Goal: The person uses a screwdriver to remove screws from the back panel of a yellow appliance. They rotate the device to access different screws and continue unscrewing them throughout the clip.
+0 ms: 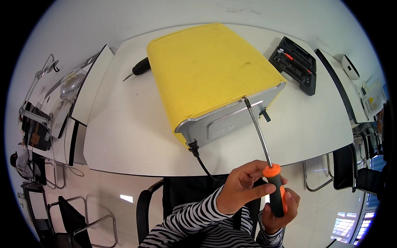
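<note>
A yellow metal housing with a grey end panel stands on a white table, the panel toward me. My right hand closes round the butt of a long screwdriver with an orange and black handle. Fingers of my left hand grip the same handle near its orange collar. The screwdriver's tip meets the top edge of the panel, at the yellow rim; any screw there is too small to make out. A black power cord is plugged into the panel's lower left, and a small black part sticks out at right.
A black-handled driver lies left of the housing. At the right rests an opened black tool case with bits and red pieces. The cord drops over the white table's front edge. A black chair stands at lower left.
</note>
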A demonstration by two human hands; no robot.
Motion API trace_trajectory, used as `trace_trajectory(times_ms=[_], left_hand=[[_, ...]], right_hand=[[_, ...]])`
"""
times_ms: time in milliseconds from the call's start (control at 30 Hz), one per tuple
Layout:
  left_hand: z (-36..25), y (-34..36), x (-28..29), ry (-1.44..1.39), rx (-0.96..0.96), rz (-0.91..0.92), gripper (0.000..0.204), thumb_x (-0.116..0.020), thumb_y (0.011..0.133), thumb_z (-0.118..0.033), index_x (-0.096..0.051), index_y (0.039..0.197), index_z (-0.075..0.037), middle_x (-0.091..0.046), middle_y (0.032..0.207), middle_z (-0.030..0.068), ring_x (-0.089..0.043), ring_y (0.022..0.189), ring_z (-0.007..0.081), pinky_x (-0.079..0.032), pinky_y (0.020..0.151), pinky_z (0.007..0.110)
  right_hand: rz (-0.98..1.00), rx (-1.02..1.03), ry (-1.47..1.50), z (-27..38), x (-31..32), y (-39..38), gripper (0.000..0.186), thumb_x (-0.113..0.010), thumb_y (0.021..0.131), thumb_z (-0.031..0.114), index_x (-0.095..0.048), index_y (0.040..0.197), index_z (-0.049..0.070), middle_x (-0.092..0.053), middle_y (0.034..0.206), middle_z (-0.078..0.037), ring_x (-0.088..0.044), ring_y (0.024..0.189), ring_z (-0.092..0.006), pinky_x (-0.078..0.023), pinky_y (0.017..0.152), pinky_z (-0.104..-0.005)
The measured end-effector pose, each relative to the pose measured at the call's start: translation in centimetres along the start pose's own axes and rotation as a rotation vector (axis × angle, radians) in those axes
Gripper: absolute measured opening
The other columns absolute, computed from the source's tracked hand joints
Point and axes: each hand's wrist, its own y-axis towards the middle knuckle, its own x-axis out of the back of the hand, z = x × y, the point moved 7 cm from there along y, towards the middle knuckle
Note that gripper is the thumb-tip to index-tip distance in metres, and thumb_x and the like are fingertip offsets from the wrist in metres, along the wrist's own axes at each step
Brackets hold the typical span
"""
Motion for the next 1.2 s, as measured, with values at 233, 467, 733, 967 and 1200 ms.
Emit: trace_trajectory(times_ms=[233, 467, 733, 967, 1200], left_hand=[[0.5, -0.1, 0.6, 0.007, 0.045, 0.015, 0.028, -0.056, 0.077, -0.013, -0.045, 0.098, -0.001, -0.050, 0.097, 0.0129, -0.047, 0.098, 0.0211, -0.039, 0.083, 0.034], [0.5, -0.2, 0.9, 0.100, 0.039, -0.004, 0.030, -0.044, 0.085, -0.013, -0.042, 0.110, 0.003, -0.047, 0.107, 0.0127, -0.045, 0.102, 0.0217, -0.037, 0.086, 0.033], [0.2, -0.4, 0.8, 0.112, 0.023, 0.007, 0.030, -0.047, 0.082, -0.007, -0.043, 0.109, 0.004, -0.051, 0.102, 0.0146, -0.048, 0.099, 0.0217, -0.037, 0.087, 0.033], [-2.7, -3.4, 2.5, 0.710, -0.322, -0.106, 0.025, -0.050, 0.076, 0.002, -0.048, 0.101, 0.006, -0.052, 0.099, 0.0148, -0.050, 0.092, 0.0205, -0.037, 0.081, 0.029], [-4.3, -9.0, 8.1, 0.706, -0.745, -0.847, 0.050, -0.053, 0.073, -0.004, -0.030, 0.117, 0.000, -0.034, 0.120, 0.0116, -0.031, 0.113, 0.0207, -0.024, 0.094, 0.034]], right_hand=[[0.048, -0.369, 0.485, -1.3, -1.7, 0.1, 0.054, -0.050, 0.078, 0.042, -0.040, 0.100, -0.006, -0.054, 0.070, -0.013, -0.051, 0.049, -0.0163, -0.041, 0.045, -0.0231], [0.177, -1.076, 1.257, -2.8, -4.8, -1.5, 0.060, -0.026, 0.083, 0.050, -0.039, 0.094, -0.008, -0.038, 0.039, -0.004, -0.031, 0.029, -0.0075, -0.028, 0.030, -0.0179], [-0.033, -0.329, 0.424, -1.2, -1.4, 1.0, 0.043, -0.055, 0.074, 0.026, -0.042, 0.102, -0.004, -0.049, 0.068, -0.009, -0.046, 0.054, -0.0141, -0.038, 0.047, -0.0232], [-0.012, 0.184, -0.232, 1.2, 1.2, 4.2, 0.049, -0.068, 0.056, 0.002, -0.051, 0.102, 0.010, -0.056, 0.079, -0.012, -0.051, 0.054, -0.0184, -0.038, 0.044, -0.0240], [0.064, 0.320, -0.483, 2.7, 2.2, 5.2, 0.048, -0.070, 0.057, 0.008, -0.053, 0.102, 0.009, -0.058, 0.082, -0.013, -0.051, 0.052, -0.0147, -0.039, 0.044, -0.0216]])
